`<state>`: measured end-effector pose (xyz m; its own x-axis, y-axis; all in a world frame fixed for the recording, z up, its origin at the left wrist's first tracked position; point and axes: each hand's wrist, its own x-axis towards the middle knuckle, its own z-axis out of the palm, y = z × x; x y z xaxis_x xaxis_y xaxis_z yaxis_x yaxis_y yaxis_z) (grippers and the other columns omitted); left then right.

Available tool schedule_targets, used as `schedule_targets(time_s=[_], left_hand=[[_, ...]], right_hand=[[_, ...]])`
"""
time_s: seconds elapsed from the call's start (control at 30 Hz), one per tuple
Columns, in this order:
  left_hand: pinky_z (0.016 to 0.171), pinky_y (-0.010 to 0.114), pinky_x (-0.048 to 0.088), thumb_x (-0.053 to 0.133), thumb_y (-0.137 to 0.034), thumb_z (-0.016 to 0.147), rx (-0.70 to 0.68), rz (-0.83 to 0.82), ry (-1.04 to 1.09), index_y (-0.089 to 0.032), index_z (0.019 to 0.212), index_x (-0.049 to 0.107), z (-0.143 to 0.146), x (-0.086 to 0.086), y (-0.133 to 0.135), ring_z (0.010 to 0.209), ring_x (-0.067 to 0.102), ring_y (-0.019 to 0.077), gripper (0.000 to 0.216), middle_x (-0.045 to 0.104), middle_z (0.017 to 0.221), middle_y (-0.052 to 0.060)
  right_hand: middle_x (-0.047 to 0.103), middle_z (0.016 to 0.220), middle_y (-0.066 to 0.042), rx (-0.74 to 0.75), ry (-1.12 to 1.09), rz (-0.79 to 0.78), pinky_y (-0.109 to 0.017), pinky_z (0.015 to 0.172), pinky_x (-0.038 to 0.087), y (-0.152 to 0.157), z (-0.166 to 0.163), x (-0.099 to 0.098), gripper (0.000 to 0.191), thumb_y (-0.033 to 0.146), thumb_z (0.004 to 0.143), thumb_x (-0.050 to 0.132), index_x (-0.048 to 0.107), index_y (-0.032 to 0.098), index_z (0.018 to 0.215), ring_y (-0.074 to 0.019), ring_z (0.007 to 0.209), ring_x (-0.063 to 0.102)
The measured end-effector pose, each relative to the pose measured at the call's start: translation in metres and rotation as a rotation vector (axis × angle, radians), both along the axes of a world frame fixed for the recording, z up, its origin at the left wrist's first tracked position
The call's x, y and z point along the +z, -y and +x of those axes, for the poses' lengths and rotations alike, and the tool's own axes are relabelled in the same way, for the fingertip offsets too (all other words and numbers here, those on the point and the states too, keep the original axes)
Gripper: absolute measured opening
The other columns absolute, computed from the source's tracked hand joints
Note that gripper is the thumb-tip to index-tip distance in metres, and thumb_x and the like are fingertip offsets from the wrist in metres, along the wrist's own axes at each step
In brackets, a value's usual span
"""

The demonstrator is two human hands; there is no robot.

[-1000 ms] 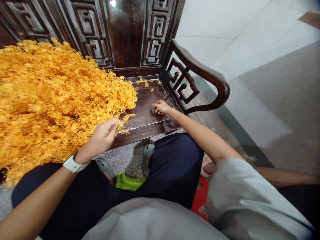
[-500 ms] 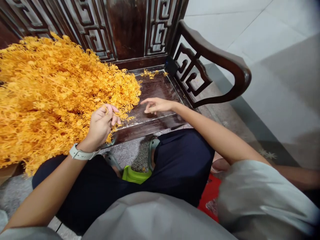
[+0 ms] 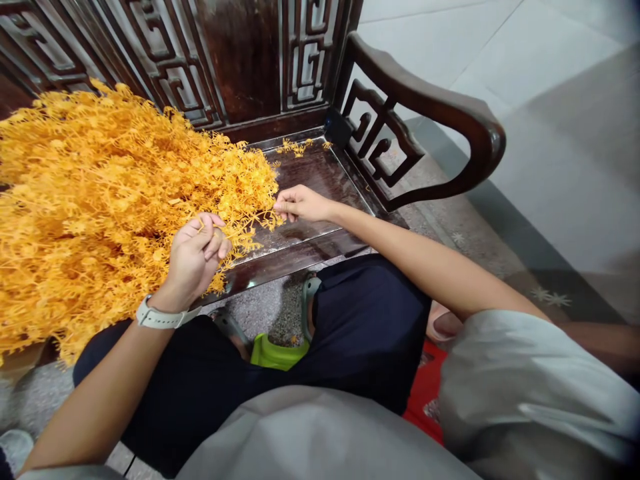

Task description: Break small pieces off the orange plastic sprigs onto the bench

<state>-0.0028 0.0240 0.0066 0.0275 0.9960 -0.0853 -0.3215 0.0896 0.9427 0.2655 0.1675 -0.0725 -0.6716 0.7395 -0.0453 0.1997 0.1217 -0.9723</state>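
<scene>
While the yellow flower pile covers the left of the bench seat | your right hand, just now over bare wood, pinches a sprig at its edge | your left hand closes narrowly on a thin stem | both hands now engage flowers

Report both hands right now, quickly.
Left hand: closed, holding a thin orange stem.
Right hand: closed at an orange sprig; whether it grips it cannot be told.
</scene>
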Motion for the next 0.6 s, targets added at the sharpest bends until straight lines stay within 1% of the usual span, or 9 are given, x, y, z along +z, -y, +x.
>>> schedule_targets(time_s=[0.1, 0.2, 0.27, 0.33, 0.37, 0.43, 0.5, 0.53, 0.6], left_hand=[[0.056, 0.024, 0.041, 0.077, -0.038, 0.099, -0.069, 0.016, -0.157, -0.017, 0.089, 0.070, 0.006, -0.012, 0.003, 0.047, 0.044, 0.0125, 0.024, 0.037, 0.048, -0.008], [0.053, 0.027, 0.038, 0.071, -0.051, 0.102, -0.188, 0.055, -0.368, -0.018, 0.089, 0.070, 0.021, -0.027, 0.018, 0.048, 0.047, 0.0140, 0.035, 0.046, 0.052, -0.005], [0.053, 0.028, 0.038, 0.062, -0.057, 0.107, -0.290, 0.113, -0.492, -0.019, 0.090, 0.069, 0.029, -0.032, 0.033, 0.048, 0.048, 0.0147, 0.042, 0.051, 0.055, -0.003], [0.056, 0.029, 0.041, 0.053, -0.057, 0.112, -0.381, 0.195, -0.581, -0.019, 0.092, 0.069, 0.031, -0.032, 0.048, 0.052, 0.051, 0.0152, 0.046, 0.054, 0.060, -0.002], [0.058, 0.030, 0.042, 0.050, -0.056, 0.113, -0.412, 0.239, -0.619, -0.019, 0.093, 0.069, 0.030, -0.031, 0.053, 0.055, 0.053, 0.0153, 0.046, 0.056, 0.064, -0.001], [0.062, 0.031, 0.044, 0.048, -0.053, 0.115, -0.436, 0.320, -0.684, -0.019, 0.095, 0.069, 0.025, -0.028, 0.059, 0.060, 0.056, 0.0155, 0.045, 0.060, 0.072, 0.001], [0.063, 0.031, 0.044, 0.048, -0.050, 0.115, -0.427, 0.370, -0.706, -0.019, 0.093, 0.068, 0.019, -0.024, 0.057, 0.063, 0.058, 0.0157, 0.043, 0.062, 0.078, 0.002], [0.063, 0.031, 0.045, 0.048, -0.048, 0.116, -0.419, 0.381, -0.701, -0.019, 0.092, 0.068, 0.016, -0.023, 0.054, 0.064, 0.058, 0.0159, 0.043, 0.063, 0.079, 0.003], [0.065, 0.031, 0.046, 0.048, -0.046, 0.116, -0.392, 0.383, -0.679, -0.019, 0.090, 0.067, 0.012, -0.020, 0.048, 0.067, 0.059, 0.0168, 0.042, 0.064, 0.081, 0.004]], right_hand=[[0.064, 0.066, 0.002, -0.088, 0.047, 0.026, -0.017, 0.051, 0.045, -0.009, 0.004, -0.009, 0.036, 0.038, 0.106, 0.073, 0.065, 0.014, 0.081, -0.0063, 0.053, 0.055], [0.061, 0.062, 0.003, -0.159, 0.212, 0.049, -0.018, 0.052, 0.043, -0.017, 0.008, -0.020, 0.032, 0.025, 0.107, 0.068, 0.063, 0.014, 0.078, -0.0072, 0.050, 0.053], [0.060, 0.061, 0.002, -0.306, 0.365, 0.081, -0.019, 0.053, 0.041, -0.024, 0.021, -0.028, 0.030, 0.020, 0.107, 0.065, 0.062, 0.015, 0.077, -0.0081, 0.050, 0.052], [0.059, 0.060, 0.002, -0.472, 0.469, 0.103, -0.020, 0.053, 0.040, -0.029, 0.041, -0.034, 0.030, 0.019, 0.108, 0.061, 0.060, 0.016, 0.077, -0.0088, 0.049, 0.051], [0.059, 0.060, 0.002, -0.524, 0.495, 0.101, -0.021, 0.052, 0.040, -0.030, 0.053, -0.037, 0.031, 0.019, 0.108, 0.060, 0.058, 0.016, 0.078, -0.0090, 0.049, 0.050], [0.061, 0.062, 0.001, -0.532, 0.513, 0.071, -0.021, 0.051, 0.041, -0.029, 0.075, -0.043, 0.026, 0.020, 0.107, 0.064, 0.059, 0.016, 0.081, -0.0091, 0.048, 0.051], [0.064, 0.065, 0.002, -0.482, 0.533, 0.025, -0.020, 0.051, 0.042, -0.026, 0.090, -0.047, 0.015, 0.022, 0.102, 0.073, 0.064, 0.015, 0.092, -0.0096, 0.048, 0.054], [0.066, 0.066, 0.002, -0.462, 0.548, 0.003, -0.020, 0.051, 0.042, -0.024, 0.094, -0.048, 0.014, 0.023, 0.100, 0.077, 0.066, 0.015, 0.100, -0.0101, 0.048, 0.055], [0.066, 0.065, 0.003, -0.462, 0.592, 0.011, -0.021, 0.051, 0.040, -0.021, 0.098, -0.048, 0.024, 0.026, 0.096, 0.082, 0.065, 0.016, 0.109, -0.0107, 0.049, 0.056]])
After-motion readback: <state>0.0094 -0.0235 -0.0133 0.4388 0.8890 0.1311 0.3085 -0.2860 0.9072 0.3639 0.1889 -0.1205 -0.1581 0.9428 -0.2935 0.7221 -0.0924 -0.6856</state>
